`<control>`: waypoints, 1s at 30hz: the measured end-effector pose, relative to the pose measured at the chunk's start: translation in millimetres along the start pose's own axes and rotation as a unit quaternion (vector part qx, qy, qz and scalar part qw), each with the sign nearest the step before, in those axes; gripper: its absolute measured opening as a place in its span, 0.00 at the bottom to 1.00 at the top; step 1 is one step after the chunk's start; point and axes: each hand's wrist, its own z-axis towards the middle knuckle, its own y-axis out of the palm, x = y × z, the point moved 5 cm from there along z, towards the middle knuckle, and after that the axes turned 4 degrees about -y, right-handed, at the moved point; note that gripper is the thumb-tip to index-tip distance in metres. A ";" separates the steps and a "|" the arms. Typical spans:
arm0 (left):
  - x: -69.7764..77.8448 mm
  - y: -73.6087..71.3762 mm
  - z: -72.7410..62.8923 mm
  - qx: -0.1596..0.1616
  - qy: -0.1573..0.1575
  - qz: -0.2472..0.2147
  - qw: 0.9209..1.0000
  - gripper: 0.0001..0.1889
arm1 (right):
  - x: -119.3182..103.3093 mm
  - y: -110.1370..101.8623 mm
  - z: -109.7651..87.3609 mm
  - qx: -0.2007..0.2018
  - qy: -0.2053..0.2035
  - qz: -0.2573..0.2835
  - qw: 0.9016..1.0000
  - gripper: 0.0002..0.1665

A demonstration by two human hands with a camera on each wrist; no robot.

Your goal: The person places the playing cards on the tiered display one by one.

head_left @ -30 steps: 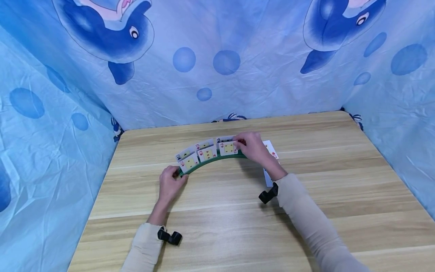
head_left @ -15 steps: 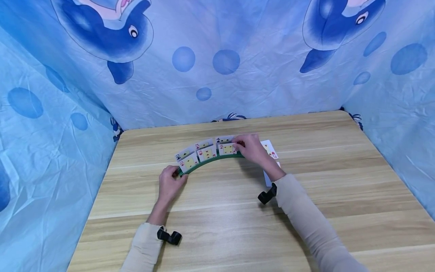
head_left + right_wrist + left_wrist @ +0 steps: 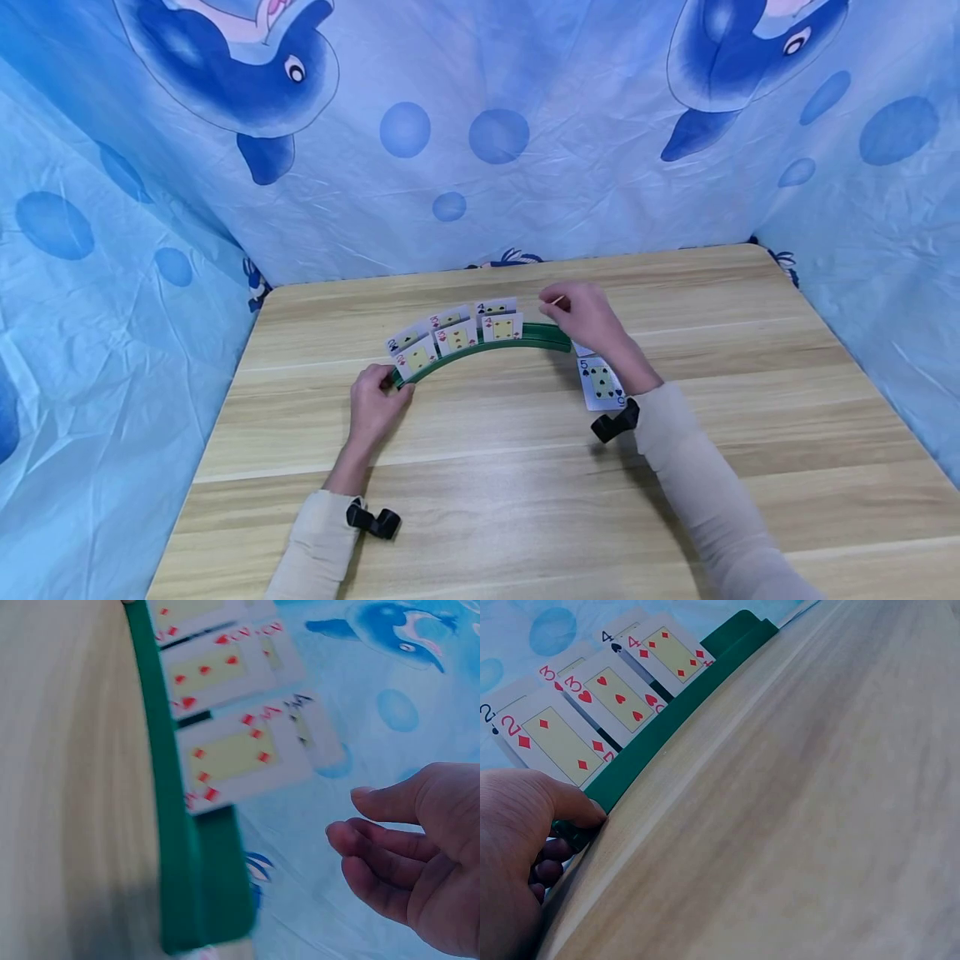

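A curved green card holder (image 3: 546, 335) stands on the table with two rows of playing cards. Its front row has the two of diamonds (image 3: 555, 742), three of hearts (image 3: 615, 697) and four of diamonds (image 3: 236, 757). Behind them show a black two, a red three and the four of spades (image 3: 496, 306), partly covered. My left hand (image 3: 375, 406) pinches the holder's left end between thumb and fingers. Above the holder's bare right end, my right hand (image 3: 588, 317) hovers with loosely bent fingers and nothing in them, apart from the cards.
A five of spades (image 3: 602, 383) lies face up right of the holder. Another card (image 3: 582, 349) lies beyond it, mostly hidden under my right hand. A blue dolphin-print curtain (image 3: 480, 200) rises behind the wooden table (image 3: 480, 483).
My right hand has let go of the four of diamonds, which now stands in the front row, and moved up and right. The five of spades has come into view. My left hand stays put.
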 end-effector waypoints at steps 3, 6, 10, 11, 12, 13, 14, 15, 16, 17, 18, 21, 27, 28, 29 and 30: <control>0.8 -0.4 0.1 0.000 0.001 0.000 1.000 0.21 | 4.4 -15.4 -2.8 0.003 0.013 -0.011 1.000 0.15; 0.9 -0.9 -0.2 0.000 0.000 -0.001 1.000 0.21 | 10.6 -27.1 -5.1 -0.008 0.028 -0.023 0.999 0.17; -0.7 -1.2 -0.9 -0.007 -0.006 -0.002 1.000 0.21 | 20.5 -36.5 -8.6 -0.034 0.037 -0.029 0.998 0.20; -1.3 -0.9 -0.9 -0.008 -0.006 -0.002 1.000 0.22 | 22.9 -37.9 -9.6 -0.040 0.038 -0.028 0.998 0.21; -1.7 -0.8 -1.0 -0.009 -0.008 -0.001 1.000 0.22 | 25.6 -38.8 -10.6 -0.046 0.040 -0.028 0.998 0.21; -1.7 -0.6 -1.2 -0.011 -0.010 -0.001 1.000 0.22 | 28.5 -39.5 -11.2 -0.050 0.042 -0.029 0.997 0.21; -1.7 -0.4 -1.3 -0.010 -0.010 -0.002 1.000 0.22 | 31.3 -39.8 -11.8 -0.053 0.044 -0.029 0.997 0.22; -1.5 -0.2 -1.3 -0.010 -0.010 -0.001 1.000 0.22 | 34.2 -40.0 -12.2 -0.055 0.044 -0.032 0.997 0.22; -1.8 0.2 -1.3 -0.011 -0.011 0.000 1.000 0.22 | 37.0 -39.3 -12.6 -0.058 0.046 -0.035 0.997 0.22; -1.7 0.4 -1.4 -0.011 -0.012 0.001 1.000 0.22 | 40.0 -38.3 -12.7 -0.063 0.048 -0.040 0.996 0.23; -1.5 0.5 -1.4 -0.011 -0.012 0.001 1.000 0.22 | 43.6 -36.9 -12.9 -0.068 0.052 -0.045 0.995 0.23; -1.4 0.7 -1.3 -0.012 -0.012 0.002 1.000 0.22 | 55.9 -30.5 -14.8 -0.091 0.071 -0.058 0.992 0.26; -0.4 0.5 -2.0 -0.013 -0.013 -0.003 1.000 0.22 | 82.0 -13.6 -19.6 -0.141 0.107 -0.080 0.981 0.33; -0.3 0.4 -2.1 -0.012 -0.012 -0.002 1.000 0.22 | 85.2 -11.0 -19.9 -0.146 0.107 -0.082 0.980 0.34; -0.2 0.3 -2.0 -0.011 -0.011 -0.002 1.000 0.22 | 88.4 -8.5 -19.9 -0.149 0.107 -0.084 0.979 0.34; -0.1 0.2 -2.0 -0.011 -0.011 -0.001 1.000 0.22 | 90.7 -6.4 -20.0 -0.153 0.105 -0.086 0.979 0.35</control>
